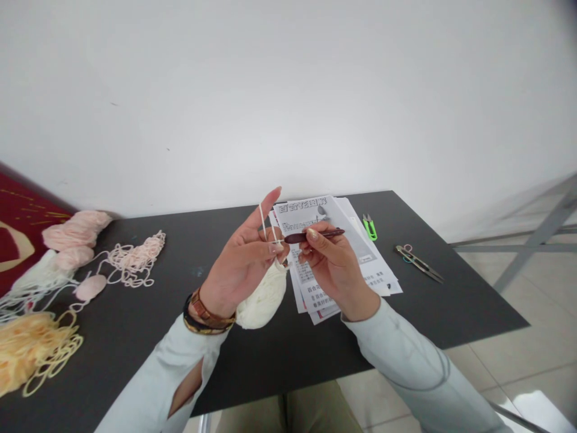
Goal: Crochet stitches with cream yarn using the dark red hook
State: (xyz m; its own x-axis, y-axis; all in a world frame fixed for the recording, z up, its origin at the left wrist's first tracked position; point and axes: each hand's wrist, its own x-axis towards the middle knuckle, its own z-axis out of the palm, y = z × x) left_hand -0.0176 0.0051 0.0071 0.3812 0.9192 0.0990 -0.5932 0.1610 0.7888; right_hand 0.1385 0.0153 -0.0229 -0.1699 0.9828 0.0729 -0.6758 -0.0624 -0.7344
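Observation:
A strand of white yarn (262, 219) runs over the raised index finger of my left hand (238, 258), whose thumb and other fingers pinch the yarn near the hook's tip. Between the thumb and fingers of my right hand (331, 255) is a dark brown crochet hook (295, 238), held level and pointing left. The hook's tip meets the yarn at my left fingertips; the stitch there is too small to make out. Below and partly behind my left hand sits a cream-white ball of yarn (264, 300) on the black table (324, 355).
Printed sheets (378, 273) lie under my right hand. Green thread snips (369, 227) and metal snips (419, 264) are to the right. Pink yarn (76, 231), a loose pink tangle (139, 258) and yellow yarn (31, 349) lie on the left. A white wall (270, 108) rises behind the table.

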